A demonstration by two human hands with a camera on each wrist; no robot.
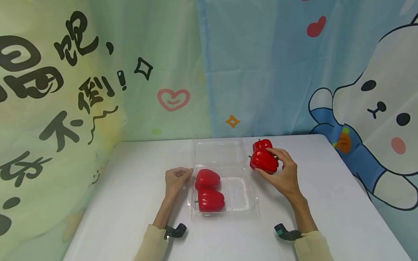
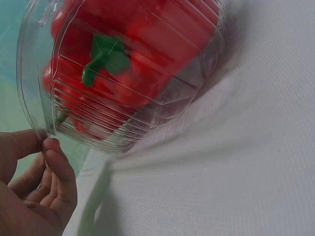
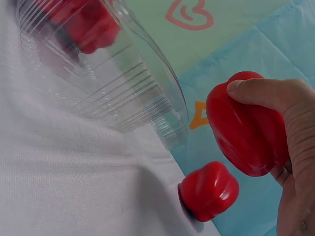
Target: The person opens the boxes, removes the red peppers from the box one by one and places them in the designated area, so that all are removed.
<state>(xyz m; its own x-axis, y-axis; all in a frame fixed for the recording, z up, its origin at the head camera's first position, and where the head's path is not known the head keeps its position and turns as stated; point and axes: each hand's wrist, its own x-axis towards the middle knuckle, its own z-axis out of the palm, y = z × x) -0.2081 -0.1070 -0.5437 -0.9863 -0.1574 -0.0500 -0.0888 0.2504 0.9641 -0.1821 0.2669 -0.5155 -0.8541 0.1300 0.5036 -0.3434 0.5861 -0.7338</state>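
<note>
My left hand (image 1: 176, 180) pinches the left rim of a clear plastic clamshell box (image 1: 240, 194) between thumb and fingertips. Two red bell peppers, one behind (image 1: 207, 179) and one in front (image 1: 211, 201), lie in the box's left half with stems pointing left. To the right of the box, my right hand (image 1: 283, 174) grips a third red bell pepper (image 3: 246, 128), thumb on one side and fingers round the other. In the right wrist view this pepper is held up off the table. A fourth pepper (image 3: 209, 191) lies on the table just beyond it.
The box's transparent lid (image 1: 217, 152) lies folded back toward the rear of the white table (image 1: 326, 203). A printed curtain (image 1: 254, 65) hangs right behind the table's back edge. Each wrist wears a small dark camera, on the left (image 1: 176, 231) and on the right (image 1: 287, 232).
</note>
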